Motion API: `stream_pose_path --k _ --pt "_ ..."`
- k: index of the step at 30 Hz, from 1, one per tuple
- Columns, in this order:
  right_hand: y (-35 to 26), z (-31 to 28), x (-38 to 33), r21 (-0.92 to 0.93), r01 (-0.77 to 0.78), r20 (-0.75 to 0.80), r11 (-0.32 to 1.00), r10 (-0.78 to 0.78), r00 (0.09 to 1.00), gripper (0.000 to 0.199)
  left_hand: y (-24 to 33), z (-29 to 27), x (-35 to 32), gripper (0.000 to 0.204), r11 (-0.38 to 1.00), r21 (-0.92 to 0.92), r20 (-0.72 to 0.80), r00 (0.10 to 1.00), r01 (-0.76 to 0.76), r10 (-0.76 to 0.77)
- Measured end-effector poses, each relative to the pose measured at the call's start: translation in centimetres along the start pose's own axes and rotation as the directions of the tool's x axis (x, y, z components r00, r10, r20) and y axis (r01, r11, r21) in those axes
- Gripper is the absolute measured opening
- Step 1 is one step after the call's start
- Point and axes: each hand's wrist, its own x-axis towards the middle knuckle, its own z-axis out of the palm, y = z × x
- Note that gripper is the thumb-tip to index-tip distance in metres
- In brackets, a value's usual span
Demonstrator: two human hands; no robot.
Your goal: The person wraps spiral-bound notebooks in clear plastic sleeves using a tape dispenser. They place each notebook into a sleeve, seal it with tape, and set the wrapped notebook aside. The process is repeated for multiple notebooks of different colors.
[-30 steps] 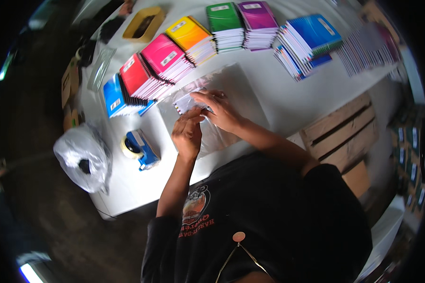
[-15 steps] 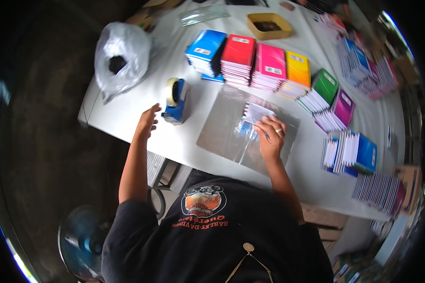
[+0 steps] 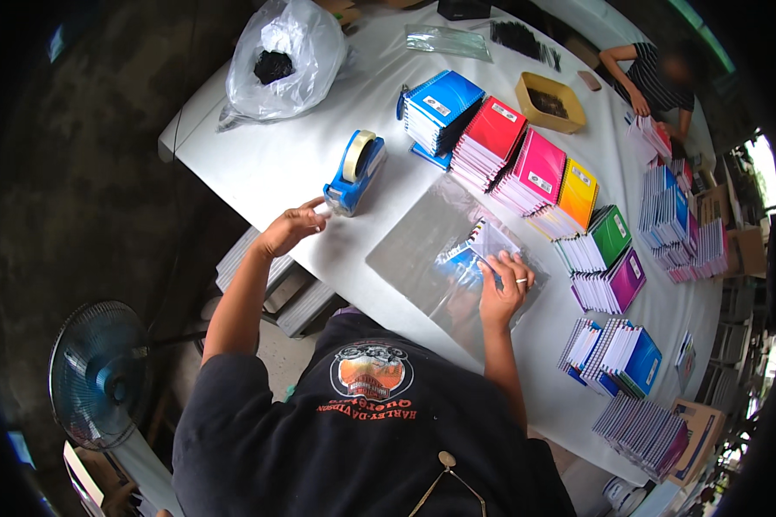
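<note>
My left hand (image 3: 293,228) is beside the blue tape dispenser (image 3: 350,185), near the table's front edge. Its fingers are pinched on a short strip of tape (image 3: 322,208) at the dispenser's cutting end. A pale tape roll (image 3: 357,156) sits upright in the dispenser. My right hand (image 3: 503,289) has its fingers bent and pressed on a small spiral notebook (image 3: 490,240) with white pages and a blue part. Shiny transparent plastic lies around this notebook, on a grey flat sheet (image 3: 414,250). The fingers cover the notebook's near right part.
Stacks of spiral notebooks, blue (image 3: 444,99), red (image 3: 495,129), pink (image 3: 533,168) and others, curve along the right. A yellow tray (image 3: 569,121) stands behind them. A plastic bag (image 3: 310,65) is at back left, a fan (image 3: 95,370) at lower left. Another person (image 3: 660,82) handles notebooks far right.
My left hand has gone from open fingers beside the dispenser to a pinch on tape at its cutting end. My right hand remains on the notebook. The whole view has shifted and turned.
</note>
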Motion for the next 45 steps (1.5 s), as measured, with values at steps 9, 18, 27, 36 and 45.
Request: stream_pose_path --k 9,18,27,36,45 --pt "0.5 0.2 -0.4 0.061 -0.01 -0.018 0.998 0.011 1.0 0.027 0.3 2.0 5.2 0.021 0.526 0.768 -0.633 0.306 0.365 0.711" --pt "0.7 0.3 -0.6 0.052 -0.036 -0.003 0.998 0.036 0.999 0.026 0.8 -0.1 5.0 0.025 0.692 0.621 -0.776 0.163 0.367 0.61" --pt "0.5 0.3 -0.4 0.063 -0.025 -0.027 0.998 0.027 0.999 0.027 2.4 0.4 4.9 0.03 0.8 0.537 -0.833 0.017 0.267 0.553" --pt "0.5 0.2 -0.6 0.055 -0.05 -0.015 0.997 0.051 0.999 0.027 4.3 25.9 -0.2 0.028 0.806 0.041 0.071 0.807 -0.59 0.587" --pt "0.1 -0.5 -0.4 0.139 -0.107 -0.001 0.985 0.108 0.994 0.046 -2.6 28.4 0.2 0.042 0.953 0.304 -0.17 0.983 -0.017 0.072"
